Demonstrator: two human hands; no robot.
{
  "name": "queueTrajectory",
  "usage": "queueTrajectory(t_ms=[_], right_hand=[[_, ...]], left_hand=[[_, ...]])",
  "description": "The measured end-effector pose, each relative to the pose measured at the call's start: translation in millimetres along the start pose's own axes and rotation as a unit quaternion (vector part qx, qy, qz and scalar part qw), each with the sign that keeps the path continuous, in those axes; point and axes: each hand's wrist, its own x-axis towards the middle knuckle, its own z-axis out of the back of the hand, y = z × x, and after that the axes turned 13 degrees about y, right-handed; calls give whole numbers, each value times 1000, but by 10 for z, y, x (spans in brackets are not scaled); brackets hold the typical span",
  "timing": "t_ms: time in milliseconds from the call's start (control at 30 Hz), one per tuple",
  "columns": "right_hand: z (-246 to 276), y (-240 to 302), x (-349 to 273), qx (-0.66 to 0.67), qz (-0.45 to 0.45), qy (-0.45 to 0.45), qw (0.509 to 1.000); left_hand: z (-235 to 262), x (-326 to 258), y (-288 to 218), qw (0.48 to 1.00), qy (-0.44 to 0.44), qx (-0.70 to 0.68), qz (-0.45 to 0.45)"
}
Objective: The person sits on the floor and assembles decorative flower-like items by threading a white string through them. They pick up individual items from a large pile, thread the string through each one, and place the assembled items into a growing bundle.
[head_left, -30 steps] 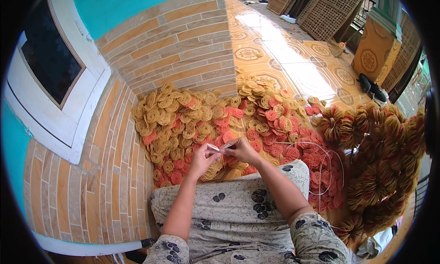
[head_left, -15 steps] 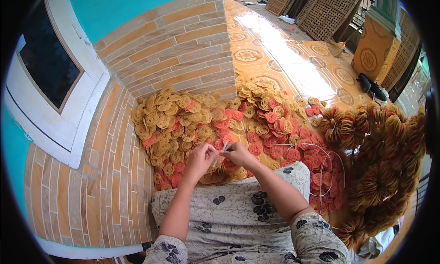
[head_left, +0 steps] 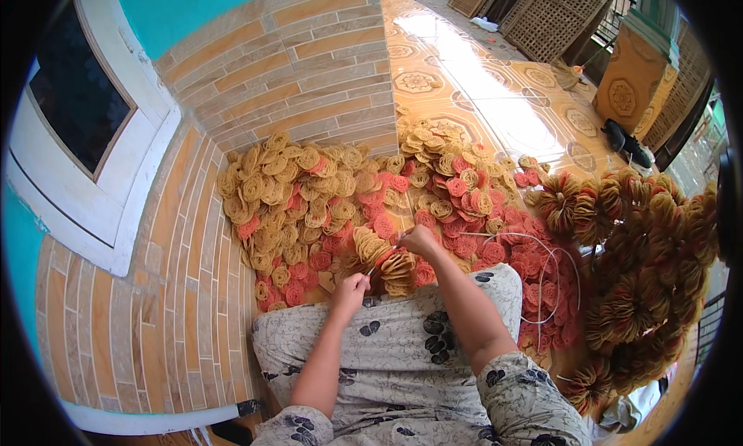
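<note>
A small bunch of round, lacy yellow crackers, made of coiled strands, stands fanned out between my hands just beyond my lap, with some orange among them. A thin whitish strap runs by the bunch; how it passes through is hidden. At the near left of the bunch, my left hand is closed with its fingers pinched on the strap. My right hand is closed at the bunch's far right side, pinching what looks like the strap's other end.
Loose yellow crackers and orange crackers cover the tiled floor before me. A looped white strap lies at right, beside hanging strings of crackers. A brick-patterned wall stands at left, with black shoes by a pillar.
My hands have moved apart, the left one nearer to me and the right one farther right and out. The fanned cracker bunch now shows between them.
</note>
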Motion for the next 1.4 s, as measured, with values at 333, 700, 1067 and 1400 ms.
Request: queueTrajectory(t_ms=[333,700,1067,1400], right_hand=[[34,128,-166,189,107,11,976],[28,164,-269,15,16,-88,996],[79,632,-1094,6,377,2,926],[156,619,-1093,-69,396,-55,914]], left_hand=[[-83,-109,-183,780,-1,-597,-187],[-51,-146,-149,882,9,-469,-43],[433,-4,-536,979,14,-153,-137],[395,12,-498,974,30,-188,-123]])
